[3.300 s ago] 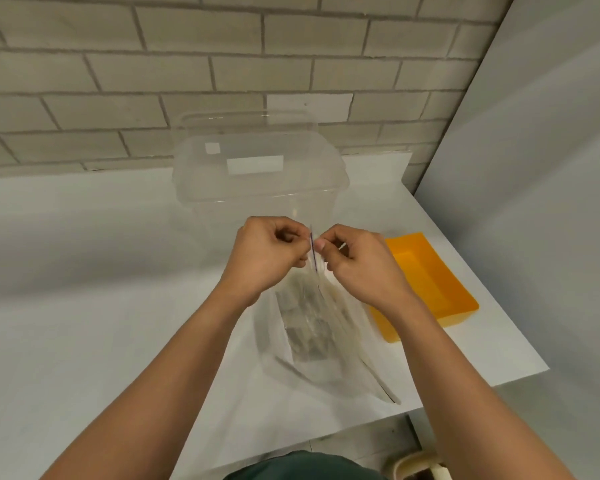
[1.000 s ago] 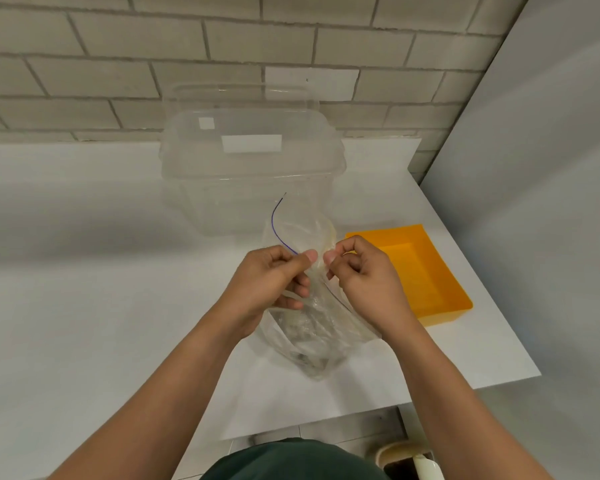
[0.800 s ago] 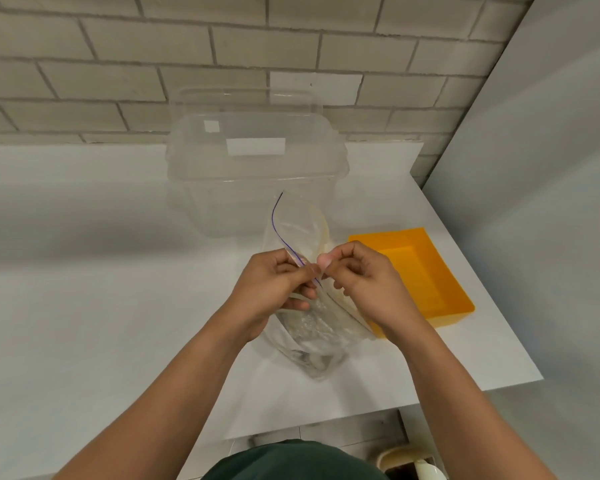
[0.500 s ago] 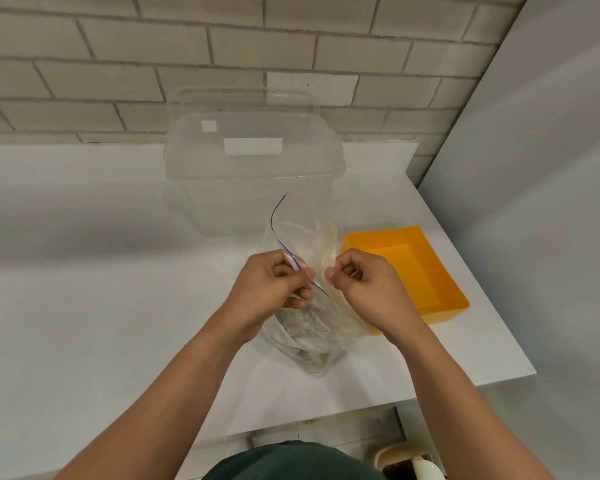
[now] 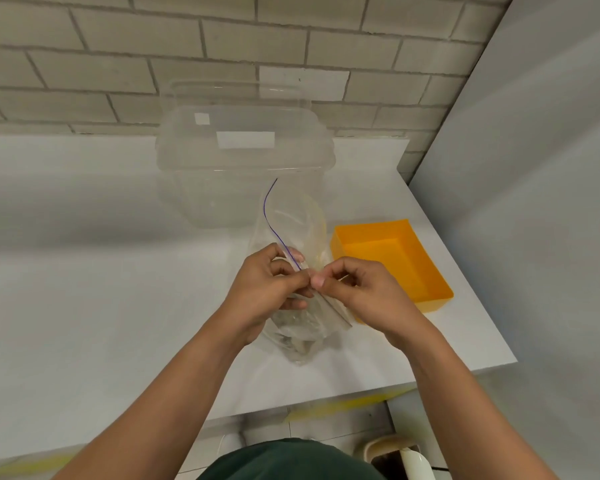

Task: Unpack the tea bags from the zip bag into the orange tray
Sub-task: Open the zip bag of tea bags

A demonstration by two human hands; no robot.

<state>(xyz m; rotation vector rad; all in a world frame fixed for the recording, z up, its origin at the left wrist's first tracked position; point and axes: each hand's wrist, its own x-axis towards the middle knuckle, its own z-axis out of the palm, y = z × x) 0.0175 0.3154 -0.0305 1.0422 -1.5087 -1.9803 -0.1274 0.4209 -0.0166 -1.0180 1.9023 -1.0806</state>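
Zip bag [image 5: 293,237]: clear plastic, standing on end on the white table [image 5: 84,289] between the two hands; a thin purple seal line runs along the left lip of its mouth. The far part of the mouth gapes, the near part is pinched together. Its lower end rests on the table near the front edge.
Tea bags [image 5: 297,336]: a dim pale and grey cluster at the bottom of the zip bag, blurred through the plastic; number cannot be told.
Left hand [image 5: 265,289]: curled closed, thumb and fingertips pinching the left lip of the zip bag at the seal line.
Right hand [image 5: 359,291]: curled closed, thumb and forefinger pinching the right lip of the zip bag; its thumb tip is touching or just beside the left hand's fingertips.
Orange tray [image 5: 426,282]: open rectangular tray on the table, just right of the zip bag and the right hand; nothing shows on the visible part of its floor. The near left corner is covered by the right hand.
Clear bin [image 5: 243,150]: large transparent plastic container with white labels, standing on the table behind the zip bag, close to the brick wall [image 5: 118,57].
Grey panel [image 5: 534,202]: plain surface along the right side of the table.
Person: bare forearms reaching in from below; dark green garment at the lower edge.
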